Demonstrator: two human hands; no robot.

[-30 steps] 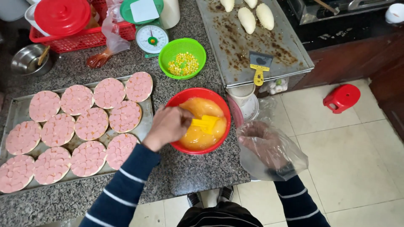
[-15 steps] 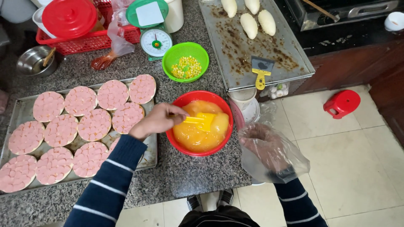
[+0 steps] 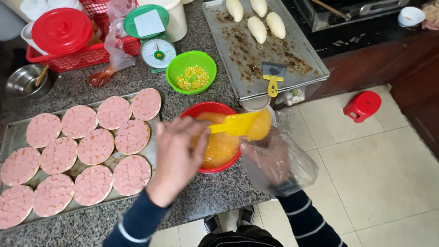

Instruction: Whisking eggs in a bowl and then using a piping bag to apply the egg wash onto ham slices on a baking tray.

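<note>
The left hand (image 3: 176,155) is gripping the handle of a yellow scraper (image 3: 240,124), which is carrying a load of orange filling (thick and glossy) just above the rim of the red bowl (image 3: 201,110) on the granite counter (image 3: 219,192). The right hand (image 3: 267,158) is sitting inside a clear plastic bag (image 3: 292,169), fingers spread open beneath the scraper's loaded end. A tray (image 3: 11,132) of pink rounds (image 3: 93,146) is lying just beside the bowl.

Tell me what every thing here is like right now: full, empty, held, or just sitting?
Yellow spatula: held by left hand, loaded with orange filling.
Clear plastic bag: over right hand, open.
Red bowl: holds orange filling.
Green bowl: holds corn.
Baking tray: covered with pink rounds.
</note>
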